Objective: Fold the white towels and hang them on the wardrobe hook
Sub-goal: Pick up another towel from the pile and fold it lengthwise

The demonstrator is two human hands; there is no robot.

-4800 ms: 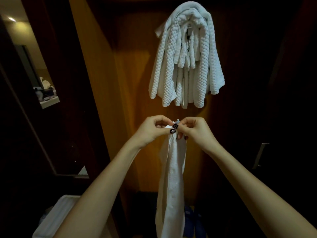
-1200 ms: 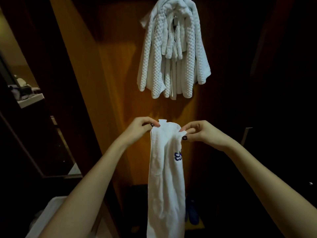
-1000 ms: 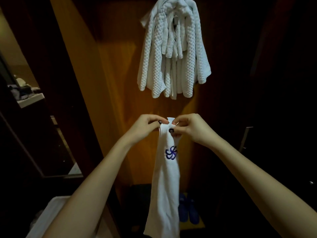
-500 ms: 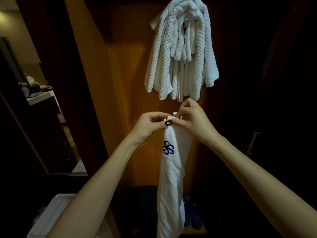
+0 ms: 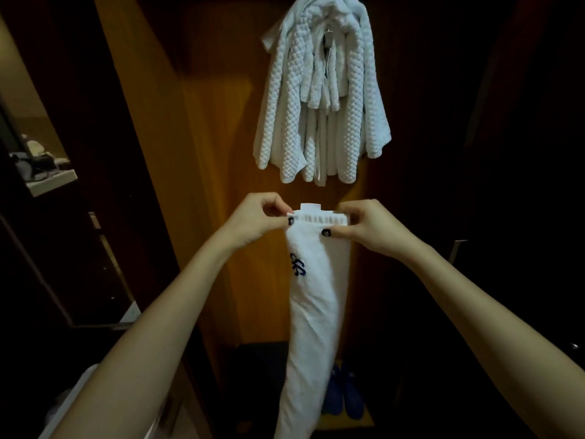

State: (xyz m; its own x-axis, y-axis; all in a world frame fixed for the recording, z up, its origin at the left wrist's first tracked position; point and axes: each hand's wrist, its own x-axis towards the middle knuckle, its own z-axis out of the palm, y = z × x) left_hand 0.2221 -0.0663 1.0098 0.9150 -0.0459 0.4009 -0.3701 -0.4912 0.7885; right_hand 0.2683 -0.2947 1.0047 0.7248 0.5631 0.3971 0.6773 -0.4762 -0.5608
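A long white towel [image 5: 313, 312] with a blue embroidered mark hangs straight down in front of me, folded lengthwise into a narrow strip. My left hand [image 5: 256, 217] pinches its top left corner and my right hand [image 5: 368, 228] pinches its top right corner, holding the top edge level; a small white tag sticks up between them. Above, several waffle-textured white towels [image 5: 323, 90] hang bunched from the wardrobe hook [image 5: 329, 34], which is mostly hidden by them.
The wooden back panel of the wardrobe [image 5: 215, 185] is behind the towels. Blue slippers [image 5: 343, 394] lie on the wardrobe floor. A dark door with a metal handle [image 5: 456, 251] is at the right. A shelf with clutter [image 5: 50, 175] is at the far left.
My hands, pinched close together at the towel's top half a second ago, have moved apart, spreading the top edge flat and level. The towel hangs wider at the top.
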